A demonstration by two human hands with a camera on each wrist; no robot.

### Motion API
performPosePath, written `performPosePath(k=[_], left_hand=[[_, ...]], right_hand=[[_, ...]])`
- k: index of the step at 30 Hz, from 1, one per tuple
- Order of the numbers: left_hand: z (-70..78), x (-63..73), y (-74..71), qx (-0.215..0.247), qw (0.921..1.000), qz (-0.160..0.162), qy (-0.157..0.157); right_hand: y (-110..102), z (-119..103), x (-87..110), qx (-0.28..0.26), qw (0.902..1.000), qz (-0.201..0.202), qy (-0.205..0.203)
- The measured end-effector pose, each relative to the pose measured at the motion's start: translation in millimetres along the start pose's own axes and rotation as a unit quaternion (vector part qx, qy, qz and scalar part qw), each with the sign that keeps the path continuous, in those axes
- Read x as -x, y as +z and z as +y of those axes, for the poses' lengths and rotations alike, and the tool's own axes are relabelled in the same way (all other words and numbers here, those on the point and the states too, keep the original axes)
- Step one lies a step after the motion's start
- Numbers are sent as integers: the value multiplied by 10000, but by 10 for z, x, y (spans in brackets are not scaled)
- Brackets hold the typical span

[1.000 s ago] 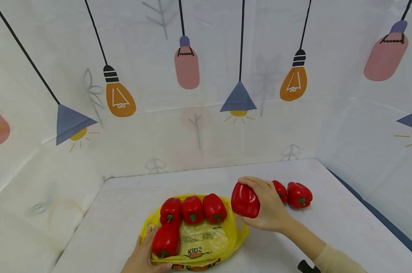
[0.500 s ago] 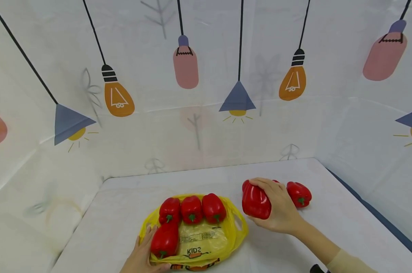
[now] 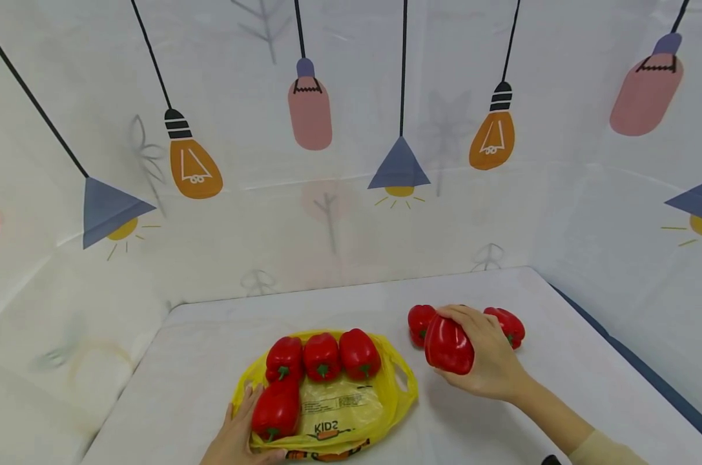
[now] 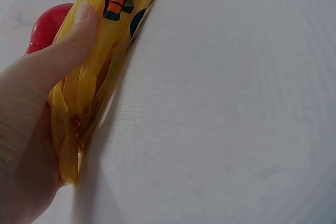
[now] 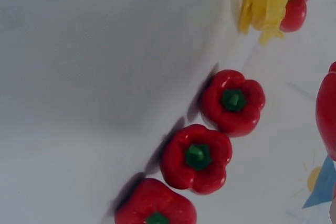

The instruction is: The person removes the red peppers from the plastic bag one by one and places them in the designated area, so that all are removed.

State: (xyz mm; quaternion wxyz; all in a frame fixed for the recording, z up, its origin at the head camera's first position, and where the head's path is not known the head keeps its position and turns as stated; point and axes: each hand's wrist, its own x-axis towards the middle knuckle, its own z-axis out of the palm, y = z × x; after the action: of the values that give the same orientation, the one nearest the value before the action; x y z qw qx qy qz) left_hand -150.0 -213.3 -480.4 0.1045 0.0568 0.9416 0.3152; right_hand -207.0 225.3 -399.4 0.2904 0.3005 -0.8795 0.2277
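In the head view my right hand (image 3: pixel 484 352) grips a red bell pepper (image 3: pixel 448 345) above the table. This held pepper (image 5: pixel 326 114) appears at the right edge of the right wrist view. Behind the hand stand a red pepper (image 3: pixel 420 324) on its left and another pepper (image 3: pixel 506 326) on its right; a third (image 5: pixel 196 158), in the middle of the row, is mostly hidden in the head view. My left hand (image 3: pixel 239 429) holds the near left corner of a yellow plastic bag (image 3: pixel 403 394), its thumb (image 4: pixel 73 40) lying over the plastic. Several red peppers lie in the bag.
A white table (image 3: pixel 211 323) carries everything, with a pale wall sheet (image 3: pixel 351 245) printed with lamps behind it. The bag's loop handle (image 3: pixel 407 381) spreads to the right. A dark blue strip (image 3: pixel 635 358) runs along the table's right edge.
My right hand has moved right with its pepper, uncovering the left pepper of the back row and covering the middle one. The left hand stays on the bag. The head view shifts slightly.
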Motion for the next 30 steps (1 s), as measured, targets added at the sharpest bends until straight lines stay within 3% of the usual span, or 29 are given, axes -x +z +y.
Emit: performPosePath(k=[6,11,19,25,30], left_hand=[[-5,6,6,-62,10000,52,35],[0,7,5,-67,9999,73,56],[-13,-1,18,-16,10000,48,61],[-25,-2,32,34,10000,54,1],[-30,-2,30,-62,9998,134,128]], right_hand=[[41,75,53,84,9999,0,-79],[160,172,150,3,9983,-543,194],[307,240,258,-667,9760,-1620,1296],[366,297,270,-1005,9606,-2205,1362],[384,327,278,-985,9594,-2336,1239]])
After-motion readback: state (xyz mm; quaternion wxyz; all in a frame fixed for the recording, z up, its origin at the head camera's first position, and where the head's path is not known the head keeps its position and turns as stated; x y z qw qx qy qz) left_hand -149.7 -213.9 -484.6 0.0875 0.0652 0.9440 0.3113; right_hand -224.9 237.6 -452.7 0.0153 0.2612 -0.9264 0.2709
